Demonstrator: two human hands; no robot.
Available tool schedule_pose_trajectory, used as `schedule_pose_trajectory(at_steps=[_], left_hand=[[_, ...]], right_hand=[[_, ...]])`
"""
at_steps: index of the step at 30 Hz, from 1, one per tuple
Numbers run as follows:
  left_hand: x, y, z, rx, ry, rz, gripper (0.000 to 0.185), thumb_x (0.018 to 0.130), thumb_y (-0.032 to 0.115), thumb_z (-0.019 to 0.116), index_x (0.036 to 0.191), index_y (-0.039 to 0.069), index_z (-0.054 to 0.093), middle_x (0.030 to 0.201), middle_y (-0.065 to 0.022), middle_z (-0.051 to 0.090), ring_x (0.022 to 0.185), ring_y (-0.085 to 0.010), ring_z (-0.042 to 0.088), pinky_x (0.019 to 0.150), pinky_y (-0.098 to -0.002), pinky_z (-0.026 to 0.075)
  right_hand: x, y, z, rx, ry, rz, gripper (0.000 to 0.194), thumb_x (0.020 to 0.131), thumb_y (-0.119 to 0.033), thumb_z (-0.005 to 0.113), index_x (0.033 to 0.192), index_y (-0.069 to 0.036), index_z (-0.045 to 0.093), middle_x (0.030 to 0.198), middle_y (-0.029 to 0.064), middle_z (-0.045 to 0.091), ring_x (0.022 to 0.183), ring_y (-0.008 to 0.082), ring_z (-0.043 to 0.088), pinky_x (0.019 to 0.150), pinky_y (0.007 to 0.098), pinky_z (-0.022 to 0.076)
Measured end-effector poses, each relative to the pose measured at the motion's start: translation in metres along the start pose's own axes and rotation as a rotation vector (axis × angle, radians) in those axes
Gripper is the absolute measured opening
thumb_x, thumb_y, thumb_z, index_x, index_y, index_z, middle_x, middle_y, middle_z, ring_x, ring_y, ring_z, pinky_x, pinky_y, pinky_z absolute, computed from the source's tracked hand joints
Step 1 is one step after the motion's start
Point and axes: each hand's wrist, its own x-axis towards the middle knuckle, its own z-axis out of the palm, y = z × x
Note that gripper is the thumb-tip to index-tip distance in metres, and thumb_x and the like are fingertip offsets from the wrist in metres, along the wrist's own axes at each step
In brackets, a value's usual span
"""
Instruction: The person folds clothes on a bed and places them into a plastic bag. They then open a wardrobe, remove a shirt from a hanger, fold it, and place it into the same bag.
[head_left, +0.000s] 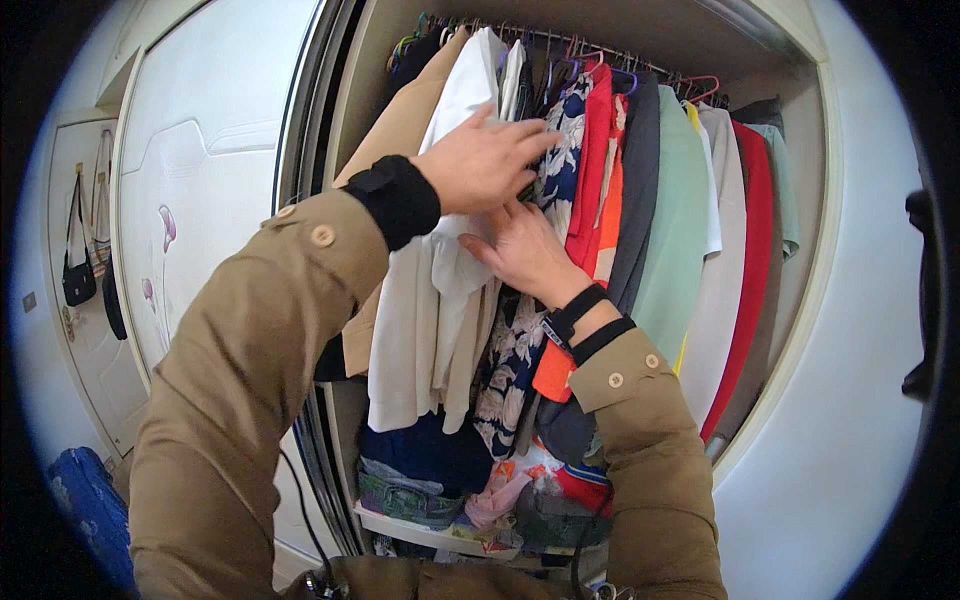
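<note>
Both my hands are among garments hanging in an open wardrobe. My left hand (484, 161), fingers spread and slightly blurred, lies over the upper part of a white garment (465, 82) and reaches toward a navy floral garment (562, 176). Just below it, my right hand (525, 247) is at the gap between the white garment and the floral one, thumb apart; its fingertips are partly hidden behind the left hand. Whether it pinches any cloth cannot be told. Left of the white garment hangs a tan coat (409, 120). A red garment (594, 157) hangs right of the floral one.
Hangers crowd the metal rail (555, 36). Grey, pale green (667, 217), white and dark red clothes hang at the right. Folded clothes and bags lie on the shelf (435, 531) below. A white sliding door (217, 97) stands at the left. Dark cables hang near both arms.
</note>
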Motion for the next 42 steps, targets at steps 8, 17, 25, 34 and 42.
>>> schedule_pose_trajectory(at_steps=[8,17,25,34,42], left_hand=[[-0.025,-0.083,0.035,0.461,-0.516,-0.318,0.063,0.084,0.051,0.068,0.138,0.020,0.059,0.131,-0.0125,0.060,0.128,-0.0319,0.053,0.110,-0.0744,0.016],[-0.050,-0.111,0.041,0.431,-0.508,-0.306,0.075,0.074,0.046,0.080,0.140,0.019,0.057,0.147,-0.0157,0.048,0.138,-0.0331,0.043,0.113,-0.0727,0.018],[-0.050,-0.115,0.050,0.466,-0.489,-0.270,0.070,0.073,0.045,0.080,0.135,0.018,0.062,0.143,-0.0171,0.051,0.133,-0.0329,0.048,0.114,-0.0702,0.019],[-0.058,-0.119,0.047,0.451,-0.491,-0.299,0.066,0.076,0.044,0.079,0.133,0.015,0.063,0.144,-0.0152,0.051,0.136,-0.0299,0.046,0.114,-0.0610,0.027],[-0.063,-0.123,0.045,0.377,-0.441,-0.247,0.057,0.077,0.038,0.079,0.127,0.014,0.067,0.141,-0.0122,0.054,0.132,-0.0272,0.048,0.106,-0.0541,0.038]], right_hand=[[-0.050,0.093,-0.020,-0.409,-0.098,0.260,0.051,0.092,-0.042,0.060,0.132,-0.009,0.058,0.113,0.0148,0.066,0.099,0.0344,0.065,0.084,0.0503,0.0462],[0.013,0.072,-0.023,-0.003,0.209,0.727,0.073,0.098,-0.057,0.048,0.141,0.003,0.048,0.130,0.0306,0.060,0.120,0.0456,0.058,0.104,0.0474,0.0451],[0.023,0.082,0.012,-0.047,0.006,0.728,0.064,0.085,-0.008,0.054,0.147,-0.008,0.041,0.104,0.0348,0.067,0.101,0.0484,0.065,0.090,0.0513,0.0517],[-0.043,0.188,-0.028,-0.003,0.187,0.832,0.031,0.089,-0.014,0.054,0.114,0.001,0.063,0.105,0.0247,0.071,0.098,0.0390,0.067,0.087,0.0413,0.0510],[-0.055,0.189,-0.035,0.118,0.231,0.900,0.030,0.086,-0.014,0.052,0.107,0.004,0.066,0.100,0.0213,0.072,0.092,0.0315,0.068,0.085,0.0394,0.0510]])
